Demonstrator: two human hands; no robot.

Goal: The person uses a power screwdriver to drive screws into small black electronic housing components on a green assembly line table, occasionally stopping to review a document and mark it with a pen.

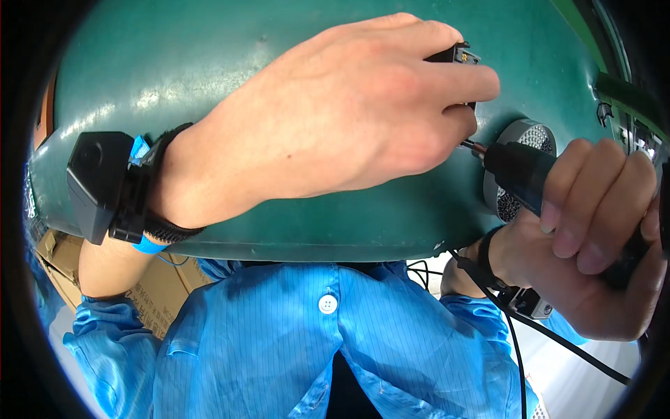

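Note:
My left hand (380, 105) reaches across the green work surface, its fingers closed around a small black part (462, 52) with bits of metal showing. Most of that part is hidden under my fingers. In my right hand (604, 209) is a black electric screwdriver (520, 171), held nearly level with its bit pointing left. The bit's tip sits right beside the fingers of my left hand; where it ends is hidden. Just behind the screwdriver stands a round grey dish (511, 130) holding many small metal screws.
Beyond the dish, a small black clip-like piece (604, 112) lies near the right edge of the green table mat (314, 227). A black cable (558, 339) runs below my right wrist. Cardboard (157, 300) shows under the table's left side. Black devices are strapped to both wrists.

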